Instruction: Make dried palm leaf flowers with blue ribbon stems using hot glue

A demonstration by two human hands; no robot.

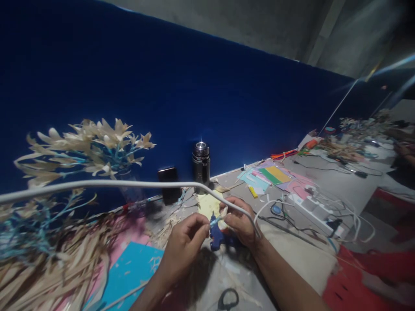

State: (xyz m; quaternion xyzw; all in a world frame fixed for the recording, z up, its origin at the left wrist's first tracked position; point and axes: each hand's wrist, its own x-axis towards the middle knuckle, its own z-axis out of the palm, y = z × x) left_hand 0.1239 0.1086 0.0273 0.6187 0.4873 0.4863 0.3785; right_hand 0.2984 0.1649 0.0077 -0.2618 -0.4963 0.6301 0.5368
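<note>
My left hand [184, 246] and my right hand [240, 221] meet over the table, both pinched on a thin light-blue stick [214, 221] with a pale leaf-like strip at its end. The fingers of both hands are closed. Just under them lies a blue glue gun [218, 237] on the table. A pale yellow sheet [207, 204] lies behind the hands. A white cable [97, 185] runs across the view above my hands and down past the right wrist.
Dried pale leaf sprays on blue stems [87, 151] fill the left. A steel flask [201, 164] and a black box [168, 183] stand by the blue wall. Coloured paper [269, 175], a power strip [316, 211], scissors [228, 299] and blue card [129, 272] lie around.
</note>
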